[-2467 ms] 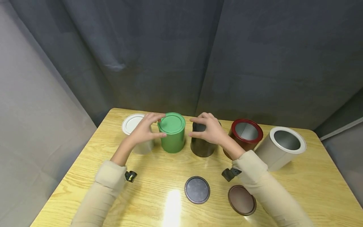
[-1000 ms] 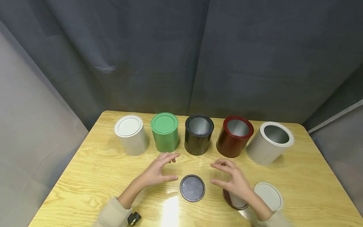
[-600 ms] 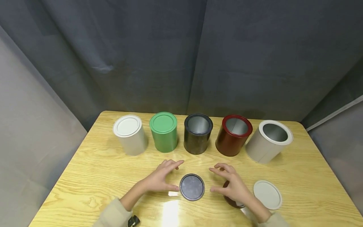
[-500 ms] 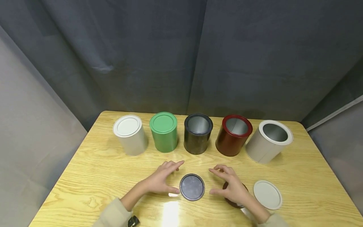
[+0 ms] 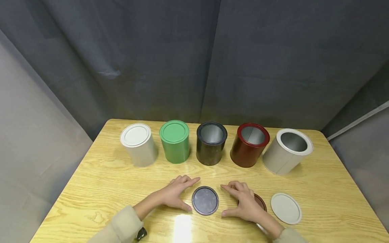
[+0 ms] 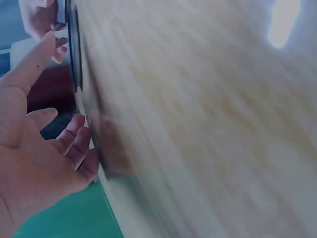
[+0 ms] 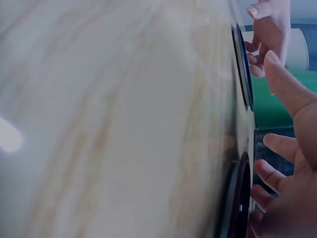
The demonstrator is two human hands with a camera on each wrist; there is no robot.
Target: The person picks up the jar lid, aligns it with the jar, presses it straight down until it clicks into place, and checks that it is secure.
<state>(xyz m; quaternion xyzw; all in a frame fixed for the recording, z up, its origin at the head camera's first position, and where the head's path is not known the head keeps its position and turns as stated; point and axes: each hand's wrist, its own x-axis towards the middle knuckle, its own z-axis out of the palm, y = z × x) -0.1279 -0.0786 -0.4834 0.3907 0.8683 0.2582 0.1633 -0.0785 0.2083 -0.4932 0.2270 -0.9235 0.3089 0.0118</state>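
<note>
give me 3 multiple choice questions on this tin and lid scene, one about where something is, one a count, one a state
1. Where does the black lid lie?
A. on the black tin
B. on the table between the two hands
C. under the green tin

2. How many tins in the row have no lid on?
A. one
B. three
C. five

3. How does the left hand stand?
A. open, fingers spread beside the lid
B. gripping the red tin
C. curled in a fist in the air

Answers:
1. B, the lid lies flat on the table between the left hand and the right hand.
2. B, the black tin, red tin and right white tin show bare insides; the left white tin and green tin are lidded.
3. A, its fingers are straight and hold nothing.
</note>
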